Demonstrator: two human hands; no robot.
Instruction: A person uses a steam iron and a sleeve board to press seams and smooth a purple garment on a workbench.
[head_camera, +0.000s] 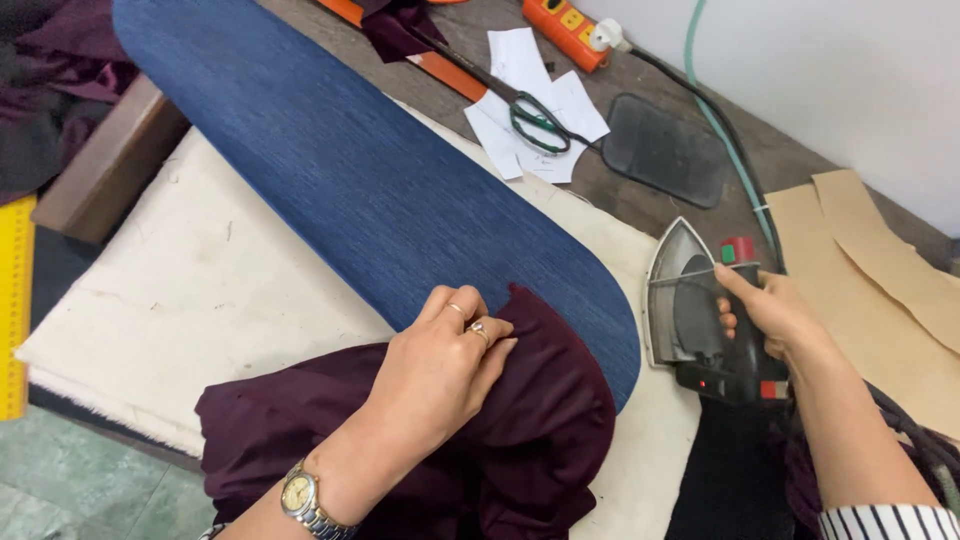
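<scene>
Cream padded cloth (200, 290) covers the worktable, w/ a long blue sleeve board (370, 190) laid diagonally across it from 11 o'clock down to 4 o'clock. Dark maroon fabric (530, 430) sits bunched over the board's rounded near end, spilling toward 7 o'clock onto the cream pad. Left hand (440, 370) lies on top of the fabric, fingers pressed together and curled, fingertips pushing into a fold right at the board's edge; rings on two fingers, metal watch (302, 497) on the wrist. At 3 o'clock from the fabric, right hand (775, 315) is wrapped round the black handle of an iron (690, 300), fingers closed tight on the grip, thumb up near the red knob. Iron stands just off the board's tip, soleplate facing the board, not touching the fabric. Further out at 12 o'clock: green-handled scissors (540, 122) on white paper scraps (520, 60), a dark grey mat (665, 150) beside them, an orange power strip (563, 30) near the wall. Brown paper pieces (870, 260) lie at 2 o'clock; yellow ruler (14, 310) at 9 o'clock.
</scene>
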